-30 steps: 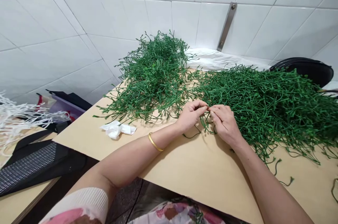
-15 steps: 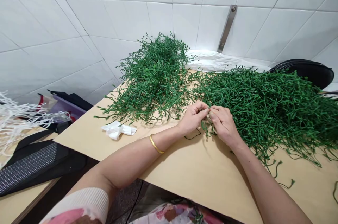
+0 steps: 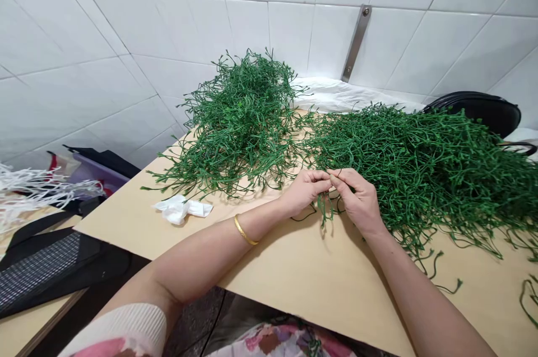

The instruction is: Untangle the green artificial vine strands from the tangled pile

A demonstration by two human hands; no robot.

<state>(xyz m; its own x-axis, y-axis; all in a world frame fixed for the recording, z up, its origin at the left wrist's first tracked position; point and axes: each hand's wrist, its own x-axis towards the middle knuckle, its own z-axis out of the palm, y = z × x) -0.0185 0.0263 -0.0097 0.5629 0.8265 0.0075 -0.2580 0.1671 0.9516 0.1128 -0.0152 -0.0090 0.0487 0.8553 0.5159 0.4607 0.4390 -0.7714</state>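
Note:
My left hand point(image 3: 309, 190) and my right hand point(image 3: 357, 194) meet fingertip to fingertip above the table's middle. Both are closed in a pinch on a green cord point(image 3: 324, 210), whose ends dangle below the fingers. The pinched part itself is hidden between thumbs and forefingers. Just behind and left of my hands lies a loose heap of green cords point(image 3: 247, 116) with small knotted or tufted ends. A larger heap of the same green cords point(image 3: 420, 161) spreads behind and right of my right hand, close to its knuckles.
A crumpled white tissue point(image 3: 179, 209) lies on the wooden table point(image 3: 286, 267) at left. White cords point(image 3: 46, 191) and a black mesh item point(image 3: 46, 267) rest on another surface. A black rounded case point(image 3: 474, 113) stands behind the right heap, near the tiled wall point(image 3: 189, 26).
My hands stay together at the same spot, with the fingertips pressed a little closer. More cord hangs below them. The whole view has shifted slightly.

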